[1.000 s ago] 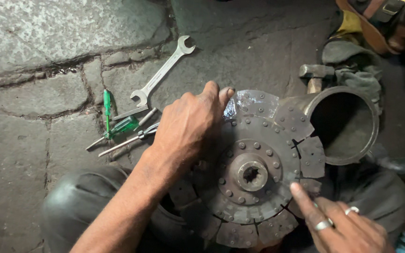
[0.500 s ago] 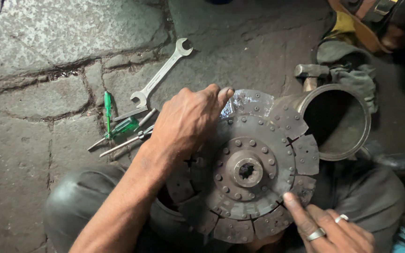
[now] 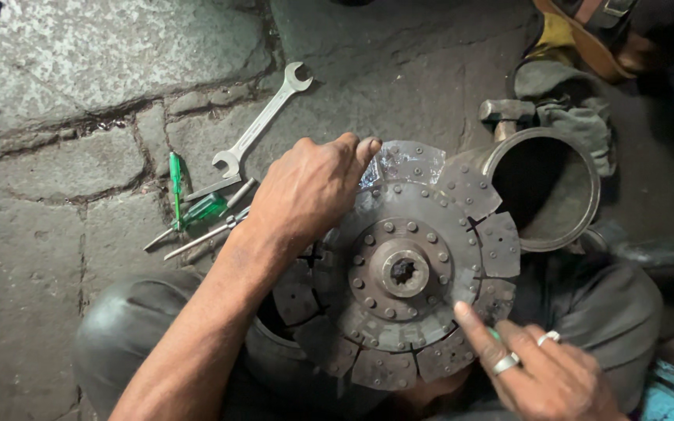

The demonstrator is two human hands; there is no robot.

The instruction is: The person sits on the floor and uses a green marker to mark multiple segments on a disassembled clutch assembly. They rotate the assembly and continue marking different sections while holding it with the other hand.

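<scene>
At the bottom of the view, closest in, the right hand (image 3: 544, 373) comes up from the lower right corner with two rings on it, its index finger stretched out so the tip presses the lower right edge of the clutch disc (image 3: 402, 269); the other fingers curl loosely and hold nothing. The disc lies flat over the person's lap, a worn, rusty round plate with segmented friction pads riveted around its rim and a splined hub at its centre. The left hand (image 3: 310, 191) reaches in along a bare forearm, palm down, fingers bent over the disc's upper left edge and gripping it there. Just beyond the disc, a dull metal cylinder (image 3: 544, 191) stands open-mouthed, a hammer (image 3: 506, 113) behind it. Farther left on the cracked stone floor (image 3: 56, 203) lie green-handled screwdrivers (image 3: 189, 206) and a long open-ended spanner (image 3: 263, 121).
</scene>
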